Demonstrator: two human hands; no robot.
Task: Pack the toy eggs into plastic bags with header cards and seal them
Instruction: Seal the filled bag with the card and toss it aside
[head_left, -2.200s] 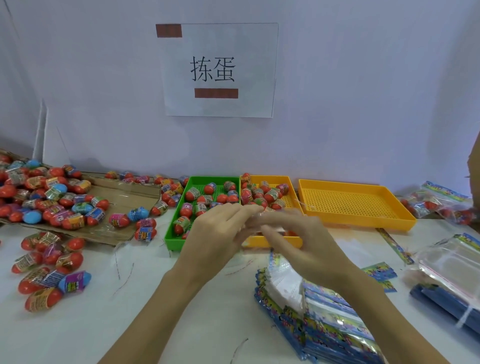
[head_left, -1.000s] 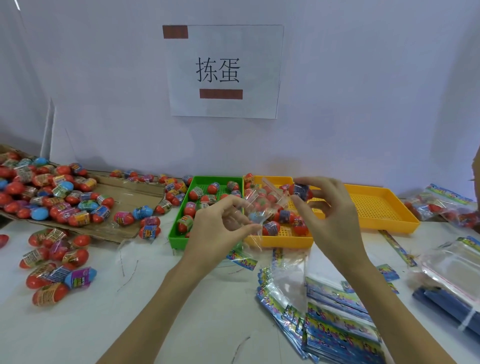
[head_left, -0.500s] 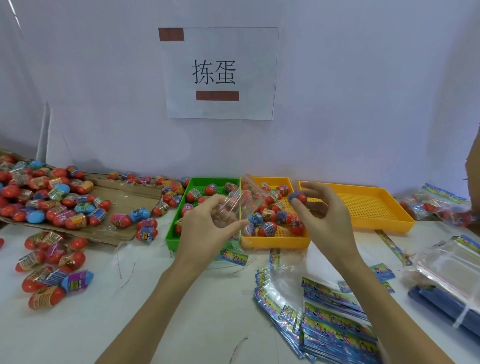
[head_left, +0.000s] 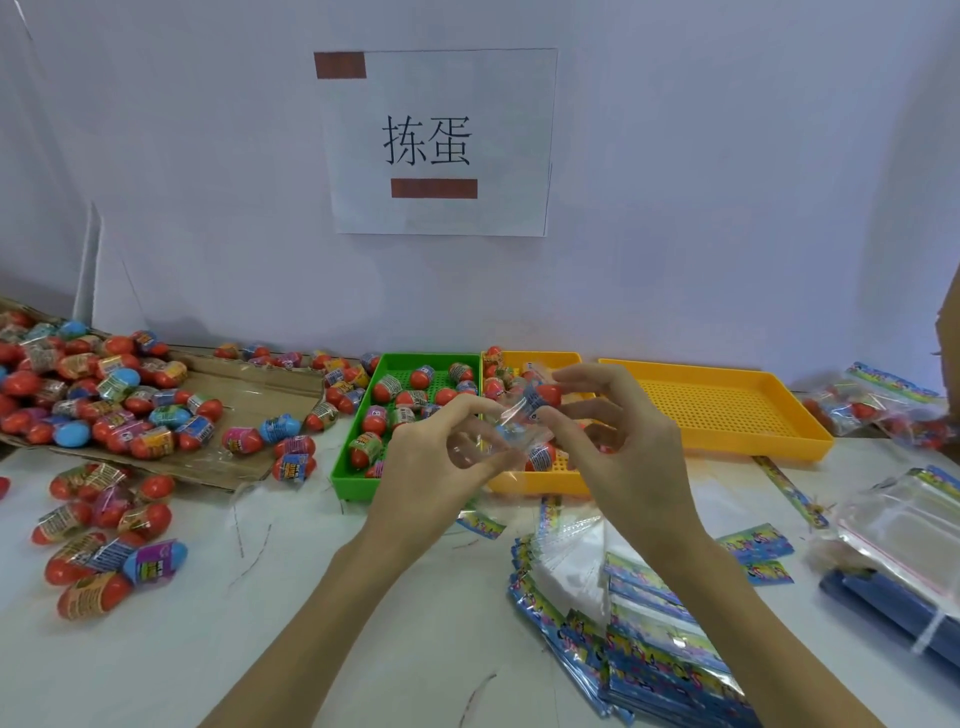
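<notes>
My left hand (head_left: 436, 467) pinches the mouth of a clear plastic bag (head_left: 498, 434) held above the front edge of two trays. My right hand (head_left: 618, 447) pinches a red toy egg (head_left: 540, 397) with a blue wrapper at the bag's opening. The bag's header card (head_left: 480, 525) hangs below my left hand. More toy eggs lie in the green tray (head_left: 358, 483) and the small yellow tray (head_left: 535, 483) behind my hands.
A large yellow tray (head_left: 727, 415) stands at the right. Several loose eggs cover a cardboard sheet (head_left: 249, 384) and the table at the left. A stack of bags (head_left: 649, 639) lies at the front right, filled bags (head_left: 872, 405) at the far right.
My right hand has carried the egg from above the yellow tray down and left to the bag's mouth. My left hand keeps hold of the bag.
</notes>
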